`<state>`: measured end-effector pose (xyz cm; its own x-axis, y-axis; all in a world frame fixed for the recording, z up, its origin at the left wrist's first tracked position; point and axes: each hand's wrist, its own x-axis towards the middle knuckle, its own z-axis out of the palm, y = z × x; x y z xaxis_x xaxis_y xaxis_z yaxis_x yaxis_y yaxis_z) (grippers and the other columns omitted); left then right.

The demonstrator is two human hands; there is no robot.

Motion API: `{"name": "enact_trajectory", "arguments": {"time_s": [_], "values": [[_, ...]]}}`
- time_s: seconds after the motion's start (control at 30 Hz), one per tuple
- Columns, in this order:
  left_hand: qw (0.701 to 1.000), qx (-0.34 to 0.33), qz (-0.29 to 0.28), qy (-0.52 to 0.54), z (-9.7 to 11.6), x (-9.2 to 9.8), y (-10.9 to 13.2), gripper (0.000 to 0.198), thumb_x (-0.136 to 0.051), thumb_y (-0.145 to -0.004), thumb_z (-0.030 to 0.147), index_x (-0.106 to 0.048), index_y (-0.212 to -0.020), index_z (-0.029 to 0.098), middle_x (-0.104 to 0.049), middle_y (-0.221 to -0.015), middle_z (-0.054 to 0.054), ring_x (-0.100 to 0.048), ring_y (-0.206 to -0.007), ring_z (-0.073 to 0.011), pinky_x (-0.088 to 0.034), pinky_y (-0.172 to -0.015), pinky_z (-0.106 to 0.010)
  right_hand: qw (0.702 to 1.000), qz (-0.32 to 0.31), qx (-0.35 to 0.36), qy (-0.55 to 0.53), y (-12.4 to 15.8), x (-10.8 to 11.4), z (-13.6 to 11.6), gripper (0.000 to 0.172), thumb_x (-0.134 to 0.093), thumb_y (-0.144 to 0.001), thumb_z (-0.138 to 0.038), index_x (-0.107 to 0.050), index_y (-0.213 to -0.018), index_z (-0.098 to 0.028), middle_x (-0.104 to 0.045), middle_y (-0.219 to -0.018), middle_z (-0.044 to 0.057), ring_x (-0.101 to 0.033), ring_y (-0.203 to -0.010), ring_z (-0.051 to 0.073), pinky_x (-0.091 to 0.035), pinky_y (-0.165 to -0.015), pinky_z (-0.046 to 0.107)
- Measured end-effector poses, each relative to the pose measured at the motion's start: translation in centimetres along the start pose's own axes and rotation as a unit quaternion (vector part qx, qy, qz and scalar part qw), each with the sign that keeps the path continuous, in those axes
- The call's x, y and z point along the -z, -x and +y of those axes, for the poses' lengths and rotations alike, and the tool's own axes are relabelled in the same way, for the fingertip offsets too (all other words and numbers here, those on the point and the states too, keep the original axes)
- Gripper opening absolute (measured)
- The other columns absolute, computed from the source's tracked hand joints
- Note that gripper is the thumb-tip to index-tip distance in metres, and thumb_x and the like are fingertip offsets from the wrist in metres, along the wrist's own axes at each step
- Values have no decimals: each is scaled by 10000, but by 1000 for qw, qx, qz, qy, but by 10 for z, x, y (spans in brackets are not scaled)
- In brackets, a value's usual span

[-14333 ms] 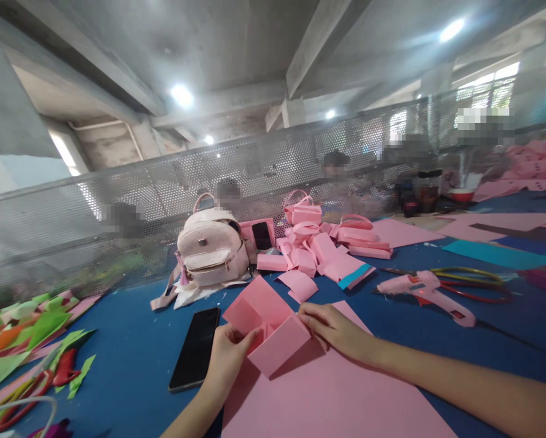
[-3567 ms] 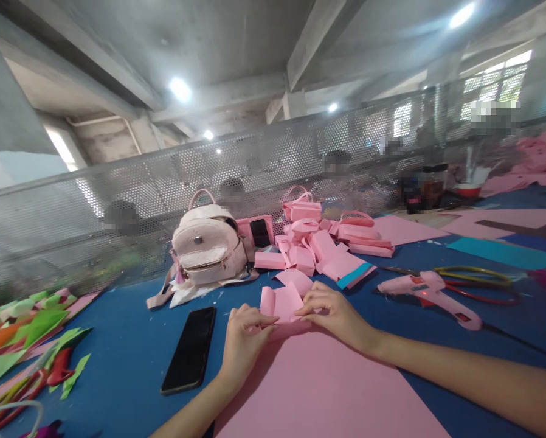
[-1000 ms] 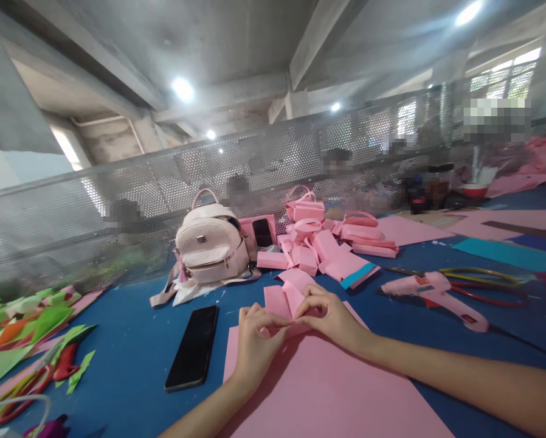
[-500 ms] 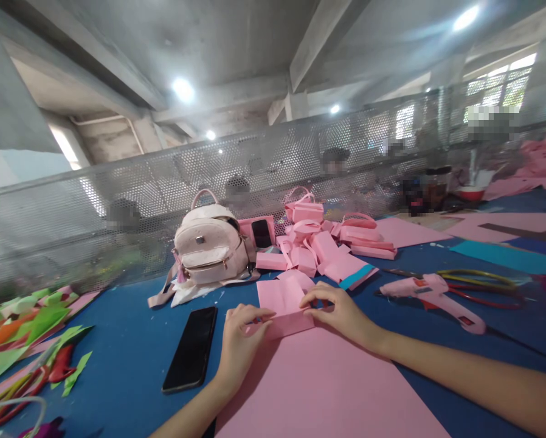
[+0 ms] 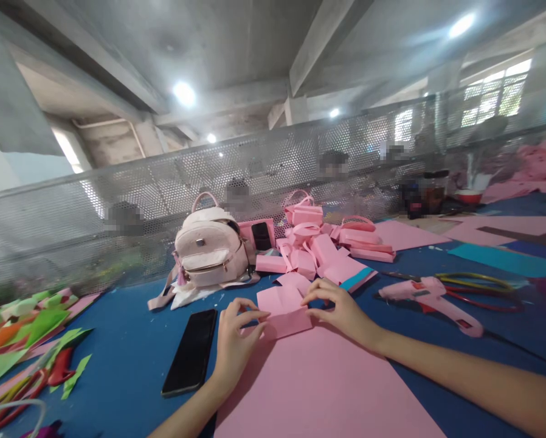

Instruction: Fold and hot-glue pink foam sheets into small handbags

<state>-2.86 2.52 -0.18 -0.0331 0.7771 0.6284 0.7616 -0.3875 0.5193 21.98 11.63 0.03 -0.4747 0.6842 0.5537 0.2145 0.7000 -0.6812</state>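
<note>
A small folded piece of pink craft foam or paper (image 5: 284,319) sits at the far end of a large flat pink sheet (image 5: 332,383). My left hand (image 5: 238,340) has its thumb and forefinger at the left edge of the folded piece. At the right edge, my right hand (image 5: 339,313) pinches the same piece between thumb and fingers. Just behind it lies a heap of folded pink pieces (image 5: 303,264), among them one with a blue strip (image 5: 357,278). A black phone (image 5: 191,351) rests left of my left hand.
A pale backpack (image 5: 211,249) stands behind the phone. To the right lie a pink glue gun (image 5: 437,301) and yellow-and-red-handled scissors (image 5: 478,283). Red-handled scissors (image 5: 36,389) and green scraps (image 5: 40,325) lie at left. A perforated metal screen (image 5: 172,188) borders the blue table (image 5: 131,347).
My left hand has shifted slightly left along the folded piece. My right hand stays at its right edge, and the view has moved a little.
</note>
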Motion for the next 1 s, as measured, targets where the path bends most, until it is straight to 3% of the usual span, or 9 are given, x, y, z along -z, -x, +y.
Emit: {"name": "enact_trajectory", "arguments": {"time_s": [0.2,0.5,0.63,0.8,1.0], "values": [[1000,-15,-2,6,3,-1,1,128,-755,-806,190,-778,-794,316,-660,-903,15,-598,-878,-192,-365,-801,-350,1000,15,2,-1,0,-3,3,56,-741,-798,-222,-733,-743,-224,-624,-867,33,-589,-919,229,-451,-849,357],[999,-34,-26,25,10,3,0,151,-731,-818,152,-743,-712,260,-687,-849,19,-588,-852,-191,-331,-798,-361,999,11,16,46,3,-5,-10,135,-686,-800,-97,-658,-738,-213,-624,-901,24,-583,-944,216,-456,-829,333],[999,-42,-31,15,10,4,-1,155,-718,-834,164,-714,-696,235,-697,-838,17,-586,-846,-191,-326,-791,-359,994,16,68,80,4,-4,-10,160,-672,-810,-61,-662,-774,-216,-624,-915,25,-570,-941,205,-448,-818,320],[997,-68,-36,-31,12,1,0,107,-743,-824,166,-728,-770,258,-712,-831,31,-586,-818,-179,-313,-786,-361,982,-1,148,117,3,-7,-15,108,-698,-881,-192,-664,-784,-222,-665,-833,-1,-541,-839,186,-403,-780,321],[993,-78,-29,-81,21,-9,-3,111,-752,-819,184,-751,-776,286,-673,-732,30,-558,-755,-172,-301,-797,-376,975,-22,165,148,4,-17,-18,74,-684,-904,-196,-671,-844,-236,-668,-843,-20,-529,-852,176,-363,-799,332]]}}
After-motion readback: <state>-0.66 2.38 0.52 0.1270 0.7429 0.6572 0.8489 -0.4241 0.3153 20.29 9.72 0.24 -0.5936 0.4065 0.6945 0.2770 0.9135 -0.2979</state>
